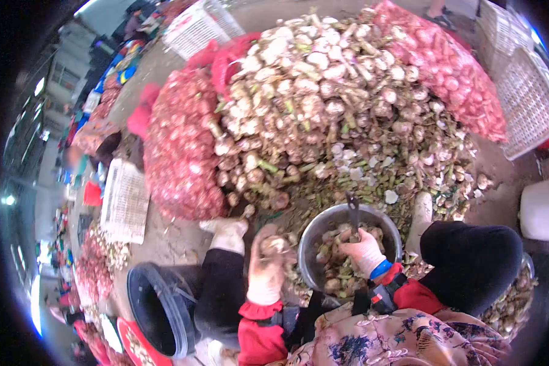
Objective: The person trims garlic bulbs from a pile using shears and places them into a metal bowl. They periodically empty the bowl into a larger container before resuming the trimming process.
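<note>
My left hand [266,268], in a pale glove, is closed round a garlic bulb [275,245] just left of the metal bowl [305,268]. Over the bowl, my gloved right hand [365,251] grips a dark-bladed cutting tool [353,208] that points away from me; whether it is shears or a knife I cannot make out. Inside the bowl lie garlic bulbs and cut stem pieces [338,277]. Beyond both hands rises a big heap of garlic [323,91] with stalks still on many bulbs.
Red mesh sacks of garlic [180,146] [445,73] flank the heap. White plastic crates stand left [125,201] and right [527,97]. A black bucket [152,305] is by my left leg, and a white bucket [543,210] stands far right. Other people sit in the left background.
</note>
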A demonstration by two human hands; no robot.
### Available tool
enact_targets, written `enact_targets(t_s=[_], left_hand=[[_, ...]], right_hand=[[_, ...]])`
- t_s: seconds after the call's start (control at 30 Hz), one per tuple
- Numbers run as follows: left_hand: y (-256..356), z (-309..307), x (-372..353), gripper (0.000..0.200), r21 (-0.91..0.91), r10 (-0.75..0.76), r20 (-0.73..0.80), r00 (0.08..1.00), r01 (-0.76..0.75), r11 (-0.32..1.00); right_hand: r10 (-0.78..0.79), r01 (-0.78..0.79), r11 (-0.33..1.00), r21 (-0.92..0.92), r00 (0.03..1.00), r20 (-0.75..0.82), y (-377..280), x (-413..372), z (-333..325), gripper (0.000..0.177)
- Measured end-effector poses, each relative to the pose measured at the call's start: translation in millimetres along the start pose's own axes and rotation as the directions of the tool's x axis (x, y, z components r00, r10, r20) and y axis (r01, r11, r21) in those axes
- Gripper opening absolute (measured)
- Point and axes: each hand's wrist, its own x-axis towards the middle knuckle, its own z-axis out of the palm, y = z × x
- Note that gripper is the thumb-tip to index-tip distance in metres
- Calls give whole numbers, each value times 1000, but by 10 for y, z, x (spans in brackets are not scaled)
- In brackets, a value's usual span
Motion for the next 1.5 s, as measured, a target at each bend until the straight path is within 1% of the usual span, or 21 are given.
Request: enact_targets(t_s=[0.03, 0.07, 0.17, 0.23, 0.33, 0.37, 0.4, 0.47, 0.5, 0.57, 0.6, 0.67, 0.7, 0.73, 0.83, 0.9, 1.03, 1.17, 1.3, 1.43, 1.5], left_hand=[[139, -275, -160, 52, 205, 138, -25, 990, -130, 970], [420, -303, -466, 46, 114, 220, -48, 974, -214, 970], [1028, -437, -1244, 48, 523, 706, -376, 601, -491, 697], [1150, -930, -1656, 43, 732, 845, -443, 300, -423, 534], [891, -1716, -2265, 38, 670, 693, -691, 204, -178, 720], [649, -1855, -2384, 38, 795, 762, -587, 272, 15, 607], [171, -2930, -2633, 38, 739, 699, -650, 297, 34, 673], [-339, -3308, -2911, 39, 815, 578, -557, 596, 260, 518], [-552, -3419, -2872, 42, 709, 619, -662, 423, 621, 333], [-157, -2748, -2427, 36, 680, 634, -729, 258, 162, 715], [334, -2060, -2223, 29, 814, 762, -539, 360, 456, 360], [761, -1635, -1761, 25, 929, 899, -284, 333, 327, 173], [955, -1408, -1480, 22, 968, 881, -234, 411, 180, 174], [1054, -1159, -1174, 16, 909, 825, -287, 486, -132, 394], [990, -703, -183, 14, 896, 498, -167, 851, -80, 436], [580, -803, 621, 24, 926, 315, 73, 946, -182, 332], [-373, -1137, 1921, 55, 988, 0, -140, 990, 139, -73], [-945, -1376, 2593, 54, 873, -40, -457, 889, 439, -212], [-1347, -1821, 2757, 45, 848, -5, -527, 850, 526, -59], [-1122, -1701, 2391, 43, 955, 67, -278, 958, 283, -86], [-1073, -1721, 2338, 38, 793, -5, -446, 895, 398, 461]], right_hand=[[-11, 10, 999, 48, 1000, 26, 5, -22, 21, 46], [-16, 15, 999, 32, 999, 29, 62, -6, 14, 46], [6, -8, 1000, 24, 997, 81, 6, -103, 67, 37], [18, -18, 1000, -2, 996, 92, 111, -69, 42, 36], [-8, 12, 999, -50, 997, 74, 98, -71, 71, 35], [-14, 17, 999, -42, 997, 71, 121, -38, 64, 35], [-14, 16, 1000, -19, 997, 81, 167, 0, 35, 35], [-8, 8, 1000, -9, 996, 89, 183, 21, -32, 35], [-7, 8, 1000, -13, 997, 80, 163, 22, -40, 35], [-32, 28, 998, 52, 997, 68, 132, 7, -68, 35], [-33, 33, 999, 15, 999, 41, 176, 45, -90, 36], [6, -6, 999, -37, 1000, 3, 190, 95, -108, 38], [37, -39, 996, -75, 999, -32, 206, 116, -108, 39], [26, -27, 996, -90, 1000, -16, 206, 113, -120, 44], [30, -31, 996, 78, 999, 25, 291, 171, -147, 48], [19, -19, 1000, -16, 1000, -4, 379, 221, -190, 46], [16, -16, 1000, -19, 1000, -14, 249, 183, -169, 38], [49, -58, 991, -121, 995, -81, 76, 207, -168, 24], [107, -119, 990, -82, 984, -142, -42, 259, -95, 18], [151, -162, 985, -59, 975, -161, -114, 267, -6, 16], [145, -162, 983, -89, 974, -173, -63, 264, -26, 16]])
